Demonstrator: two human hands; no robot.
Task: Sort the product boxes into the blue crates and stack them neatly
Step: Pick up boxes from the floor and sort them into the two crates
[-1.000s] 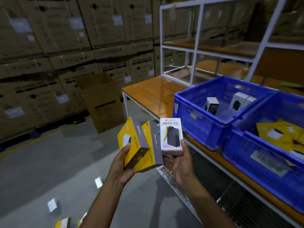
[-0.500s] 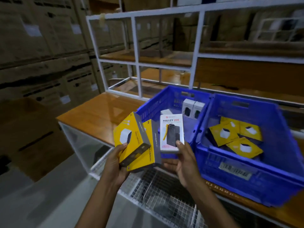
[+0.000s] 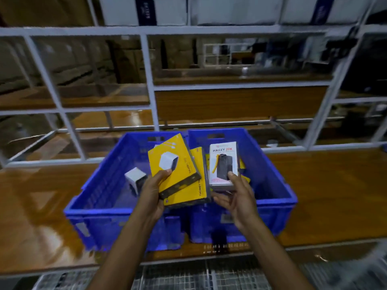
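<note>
Two blue crates stand side by side on the wooden table: the left crate and the right crate. My left hand grips two yellow boxes, fanned one over the other, above the seam between the crates. My right hand holds a white box printed "HALLEY 20K" upright over the right crate. A small white box lies inside the left crate. Bits of yellow boxes show in the right crate behind the white box.
A white metal shelf frame with wooden shelves rises behind the crates. The wooden table top runs to both sides. A wire mesh shelf lies below the table's front edge. Large cartons fill the background.
The view has swung from the warehouse floor round to face the crates head-on. Both hands, still holding their boxes, now hover over the crates instead of beside the table.
</note>
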